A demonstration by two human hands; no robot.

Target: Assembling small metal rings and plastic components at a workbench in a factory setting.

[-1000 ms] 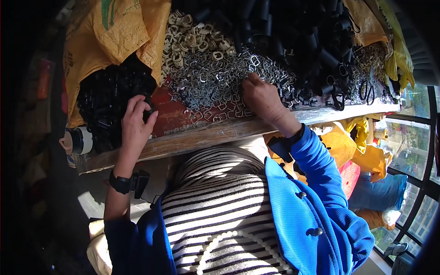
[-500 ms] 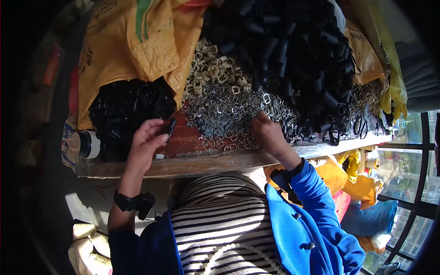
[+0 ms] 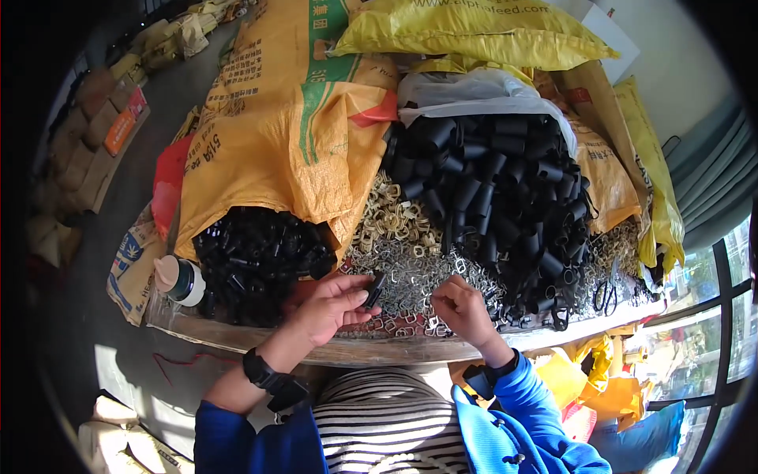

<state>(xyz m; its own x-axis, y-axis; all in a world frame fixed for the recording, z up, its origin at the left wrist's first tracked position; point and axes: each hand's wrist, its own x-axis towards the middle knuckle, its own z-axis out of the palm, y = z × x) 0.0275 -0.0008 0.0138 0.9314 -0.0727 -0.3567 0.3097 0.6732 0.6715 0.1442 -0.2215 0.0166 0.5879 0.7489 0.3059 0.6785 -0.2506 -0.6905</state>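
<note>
Between the thumb and fingers of my left hand [image 3: 330, 310] is a small, narrow black plastic part [image 3: 375, 290], held tilted above the bench's near edge. My right hand [image 3: 463, 314] is a short way to its right, its fingers curled into a pinch; whatever is in them is too small or hidden to make out. Just beyond both hands spreads a heap of small silvery metal clips [image 3: 399, 272]. Cream-coloured loop-shaped pieces [image 3: 399, 225] are piled behind it. To the left, glossy black plastic parts [image 3: 245, 253] spill from the mouth of an orange woven sack [image 3: 276, 166].
Black tube-like pieces [image 3: 505, 189] form a big pile at the back right. Scissors [image 3: 606, 296] lie near the right end of the wooden bench edge [image 3: 260, 340]. A jar [image 3: 183, 282] stands at the left corner. A yellow sack [image 3: 474, 31] lies across the back.
The view has tilted up, showing more of the sacks behind. My left hand has moved right with the black part, closer to my right hand, which stays by the metal clips.
</note>
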